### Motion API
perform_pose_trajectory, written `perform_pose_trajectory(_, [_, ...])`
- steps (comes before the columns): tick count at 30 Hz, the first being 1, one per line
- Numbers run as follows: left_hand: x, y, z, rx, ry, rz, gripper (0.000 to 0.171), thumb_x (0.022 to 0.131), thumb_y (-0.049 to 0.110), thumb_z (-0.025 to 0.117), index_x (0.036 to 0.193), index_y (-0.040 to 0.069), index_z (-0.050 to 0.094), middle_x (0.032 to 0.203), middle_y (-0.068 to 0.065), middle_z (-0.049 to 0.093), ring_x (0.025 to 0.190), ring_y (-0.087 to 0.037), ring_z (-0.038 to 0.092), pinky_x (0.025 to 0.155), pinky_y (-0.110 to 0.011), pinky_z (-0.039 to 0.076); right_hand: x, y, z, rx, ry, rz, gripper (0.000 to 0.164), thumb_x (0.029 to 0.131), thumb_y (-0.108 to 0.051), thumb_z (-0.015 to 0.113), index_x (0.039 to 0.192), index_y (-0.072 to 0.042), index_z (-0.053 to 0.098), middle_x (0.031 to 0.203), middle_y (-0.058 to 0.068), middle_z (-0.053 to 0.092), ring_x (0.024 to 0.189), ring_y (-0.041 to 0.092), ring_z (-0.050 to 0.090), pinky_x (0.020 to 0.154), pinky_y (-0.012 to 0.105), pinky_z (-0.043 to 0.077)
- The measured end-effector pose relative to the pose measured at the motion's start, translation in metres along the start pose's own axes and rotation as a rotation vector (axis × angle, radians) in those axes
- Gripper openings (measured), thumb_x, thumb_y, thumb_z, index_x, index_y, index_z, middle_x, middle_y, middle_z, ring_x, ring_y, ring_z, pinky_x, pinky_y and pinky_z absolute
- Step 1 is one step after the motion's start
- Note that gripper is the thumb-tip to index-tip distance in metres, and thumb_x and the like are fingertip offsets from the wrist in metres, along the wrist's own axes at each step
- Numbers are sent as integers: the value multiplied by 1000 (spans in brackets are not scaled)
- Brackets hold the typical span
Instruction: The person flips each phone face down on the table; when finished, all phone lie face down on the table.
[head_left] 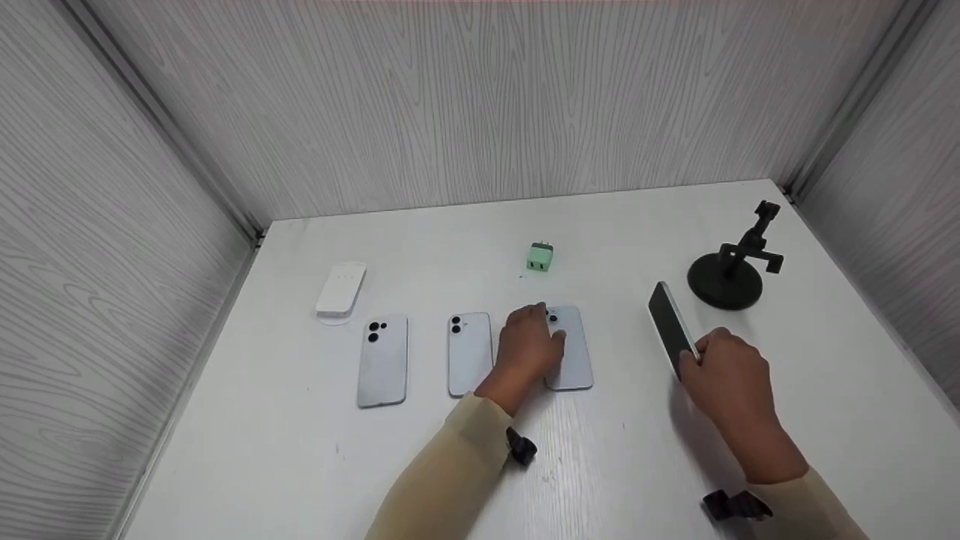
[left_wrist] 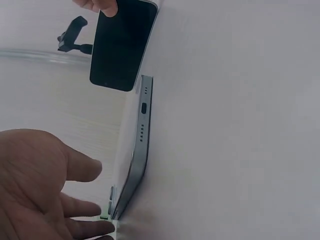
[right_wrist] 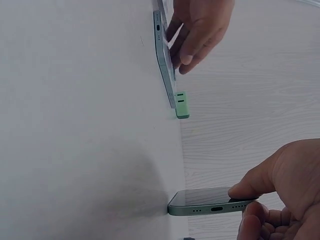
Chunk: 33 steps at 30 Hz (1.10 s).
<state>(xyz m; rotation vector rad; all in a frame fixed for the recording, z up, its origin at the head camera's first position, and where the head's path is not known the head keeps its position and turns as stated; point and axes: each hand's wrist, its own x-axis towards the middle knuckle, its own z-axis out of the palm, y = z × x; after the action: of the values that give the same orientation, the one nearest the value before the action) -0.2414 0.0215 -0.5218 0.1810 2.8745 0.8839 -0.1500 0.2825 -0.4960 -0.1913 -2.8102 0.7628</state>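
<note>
My right hand pinches a smartphone near one edge, thumb on its dark screen. That phone is tilted up on its side, its lower edge right at the tabletop in the right wrist view, where its bottom port shows. My left hand hovers at the left edge of a pale blue phone lying camera side up. In the left wrist view its thumb and fingers are spread apart beside that phone, with nothing gripped. Left of this hand lies a white two-lens phone, partly covered by it.
A lilac phone lies farther left, with a white rectangular device behind it. Toward the back sits a green charger plug. A black stand with a round base stands at the right. Grey wood-grain panels enclose the white table.
</note>
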Motion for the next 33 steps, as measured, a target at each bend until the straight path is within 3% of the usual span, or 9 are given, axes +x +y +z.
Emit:
perform_pose_trajectory(3, [4,13,-2,-61,65,-24,61,110,32,65,161,3,51,159,-16,59,151,-33,53,126,-47,45,-1,-2,1,4,-9,-3,29,99,-16,68,101,13,68,85,25,71,73,38,69,64,51,53])
perform_pose_trajectory(6, [9,30,-4,-124,78,3,59,110,35,66,160,6,55,156,-13,64,148,-30,56,125,-44,47,0,-4,1,3,-13,1,29,99,-17,68,101,12,68,85,25,70,74,38,69,64,51,53])
perform_pose_trajectory(10, [15,55,-6,-183,30,64,60,110,40,67,161,11,56,157,-9,64,150,-26,57,125,-41,46,1,-4,1,-6,-10,19,29,99,-17,68,102,12,68,87,26,71,74,39,69,65,52,53])
perform_pose_trajectory(15, [19,79,3,-275,-47,108,61,108,45,69,161,18,57,156,1,65,139,-17,67,113,-34,56,0,-3,2,-7,-22,30,31,99,-18,69,105,13,68,88,26,71,74,37,69,63,49,52])
perform_pose_trajectory(22, [17,99,32,-317,-104,121,64,105,49,71,161,22,57,154,5,66,131,-12,70,103,-25,58,-3,-1,4,-23,-12,24,30,99,-16,69,104,13,68,87,26,70,73,37,69,62,49,53])
perform_pose_trajectory(28, [18,110,48,-315,-57,129,63,105,49,71,158,18,60,145,5,73,122,-8,71,98,-22,58,-3,-1,4,-22,-5,34,30,99,-17,70,105,12,68,89,26,71,73,36,69,61,46,52])
perform_pose_trajectory(33, [25,113,54,-295,-55,119,57,103,51,74,152,23,67,134,4,77,115,-5,67,93,-21,55,-3,-1,6,-21,-13,22,30,99,-17,71,107,12,69,91,26,71,75,37,70,63,48,53])
